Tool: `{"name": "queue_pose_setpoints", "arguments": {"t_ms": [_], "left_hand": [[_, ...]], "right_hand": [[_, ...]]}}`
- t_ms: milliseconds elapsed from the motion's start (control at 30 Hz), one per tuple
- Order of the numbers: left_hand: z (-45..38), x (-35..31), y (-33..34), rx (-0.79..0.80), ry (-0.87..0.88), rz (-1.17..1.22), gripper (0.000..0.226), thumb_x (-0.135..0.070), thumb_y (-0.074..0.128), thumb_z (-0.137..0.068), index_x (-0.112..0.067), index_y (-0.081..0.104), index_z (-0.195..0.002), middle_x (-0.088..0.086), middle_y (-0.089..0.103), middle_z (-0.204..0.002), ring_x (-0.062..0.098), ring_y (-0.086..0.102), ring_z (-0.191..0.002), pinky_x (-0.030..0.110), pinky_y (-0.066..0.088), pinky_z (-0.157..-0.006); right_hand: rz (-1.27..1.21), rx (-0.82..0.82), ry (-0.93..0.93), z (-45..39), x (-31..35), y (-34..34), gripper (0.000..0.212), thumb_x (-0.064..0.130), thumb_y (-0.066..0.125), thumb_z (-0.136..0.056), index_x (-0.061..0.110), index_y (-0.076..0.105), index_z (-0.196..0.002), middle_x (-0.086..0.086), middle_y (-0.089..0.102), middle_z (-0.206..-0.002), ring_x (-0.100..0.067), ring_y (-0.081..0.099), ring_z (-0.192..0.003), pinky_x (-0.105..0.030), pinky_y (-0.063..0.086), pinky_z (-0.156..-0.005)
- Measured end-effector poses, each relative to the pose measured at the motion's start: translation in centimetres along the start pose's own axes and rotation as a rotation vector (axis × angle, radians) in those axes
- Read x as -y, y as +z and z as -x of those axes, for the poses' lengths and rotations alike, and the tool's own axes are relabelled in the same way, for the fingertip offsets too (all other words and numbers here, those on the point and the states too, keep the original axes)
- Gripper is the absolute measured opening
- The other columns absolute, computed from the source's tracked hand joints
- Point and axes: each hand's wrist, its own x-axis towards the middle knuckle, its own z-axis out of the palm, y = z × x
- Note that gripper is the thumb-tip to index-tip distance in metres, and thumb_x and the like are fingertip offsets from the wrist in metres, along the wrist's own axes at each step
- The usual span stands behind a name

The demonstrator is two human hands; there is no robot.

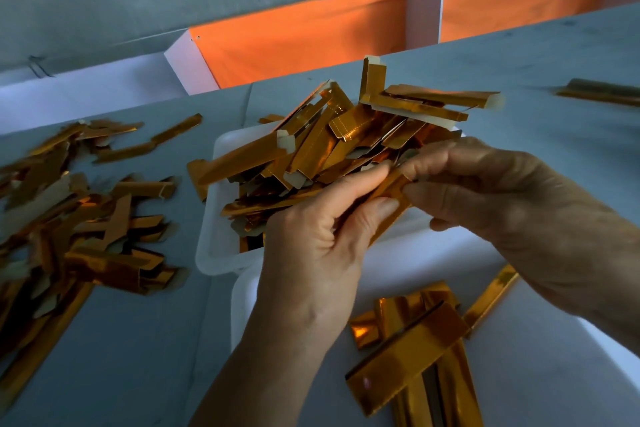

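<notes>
On the left of the grey desk (138, 357) lies a loose pile of shiny gold-orange foil card strips (69, 218). In the middle stands a shallow white plastic tray (211, 253), and a heap of the same strips (329, 142) fills it above the rim. Just in front of this heap the left hand (311, 246) grips one narrow gold-orange foil card strip (391, 191) - its fingers and thumb are curled around the lower part. The right hand (502, 191) pinches the upper end of this strip between thumb and forefinger, the other fingers bent. The strip is in the air, over the near edge of the tray. Below the hands, folded gold foil pieces (415, 350) lie in a second white tray (239, 305).
</notes>
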Motion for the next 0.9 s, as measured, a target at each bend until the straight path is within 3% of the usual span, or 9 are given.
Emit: {"name": "queue_pose_setpoints", "arguments": {"t_ms": [133,267,433,567,767,867,900], "left_hand": [[0.0,0.2,-0.1,-0.009,-0.043,0.059,0.027,-0.023,0.058,-0.082,-0.022,0.069,-0.107,-0.012,0.072,-0.095,-0.005,0.064,-0.095,0.007,0.048,-0.075],[0.1,0.3,-0.1,-0.009,-0.045,0.001,0.021,-0.014,0.059,-0.088,-0.02,0.07,-0.105,-0.012,0.071,-0.091,-0.003,0.064,-0.093,0.007,0.049,-0.072],[0.2,0.2,-0.1,0.013,0.006,-0.128,0.03,-0.015,0.06,-0.09,-0.019,0.065,-0.119,-0.011,0.067,-0.109,-0.004,0.06,-0.104,0.008,0.048,-0.081],[0.5,0.0,0.1,0.077,-0.026,-0.144,0.05,-0.025,0.069,-0.083,-0.034,0.054,-0.13,-0.021,0.063,-0.114,-0.008,0.056,-0.109,0.015,0.05,-0.089],[0.3,0.2,-0.1,0.048,0.007,-0.174,0.047,-0.02,0.069,-0.081,-0.029,0.06,-0.126,-0.02,0.068,-0.105,-0.011,0.059,-0.101,0.007,0.047,-0.084],[0.4,0.1,-0.2,0.07,0.015,-0.14,0.048,-0.018,0.068,-0.082,-0.025,0.058,-0.129,-0.018,0.068,-0.106,-0.01,0.058,-0.103,0.005,0.045,-0.084],[0.4,0.1,-0.2,0.077,0.021,-0.13,0.049,-0.021,0.067,-0.081,-0.025,0.058,-0.129,-0.018,0.068,-0.106,-0.01,0.058,-0.103,0.003,0.044,-0.083]], "right_hand": [[0.002,0.024,-0.024,0.1,0.2,0.1,0.022,0.034,0.063,-0.063,0.032,0.075,-0.081,0.009,0.063,-0.07,-0.005,0.055,-0.053,-0.013,0.045,-0.053],[-0.088,-0.004,-0.03,0.2,0.0,0.5,0.017,0.024,0.063,-0.063,0.023,0.075,-0.075,0.008,0.063,-0.067,-0.004,0.06,-0.055,-0.015,0.049,-0.052],[-0.165,-0.054,0.007,0.2,-0.3,0.9,0.02,0.019,0.063,-0.062,0.017,0.074,-0.079,-0.004,0.065,-0.078,-0.008,0.064,-0.061,-0.017,0.052,-0.054],[-0.158,-0.064,0.005,0.1,-0.3,0.6,0.022,0.019,0.063,-0.062,0.017,0.074,-0.081,-0.004,0.066,-0.081,-0.008,0.066,-0.062,-0.017,0.052,-0.056],[-0.112,0.008,-0.032,0.2,0.0,0.0,0.025,0.035,0.057,-0.074,0.018,0.071,-0.086,0.002,0.07,-0.079,-0.012,0.066,-0.068,-0.021,0.052,-0.056],[-0.133,-0.053,-0.034,-0.1,-0.1,-0.6,0.008,0.017,0.055,-0.087,0.016,0.063,-0.088,0.0,0.069,-0.077,-0.014,0.064,-0.061,-0.023,0.051,-0.052],[-0.133,-0.062,-0.04,-0.2,-0.2,-0.8,0.012,0.008,0.054,-0.089,0.017,0.062,-0.089,0.0,0.068,-0.074,-0.014,0.064,-0.058,-0.023,0.05,-0.051]]}}
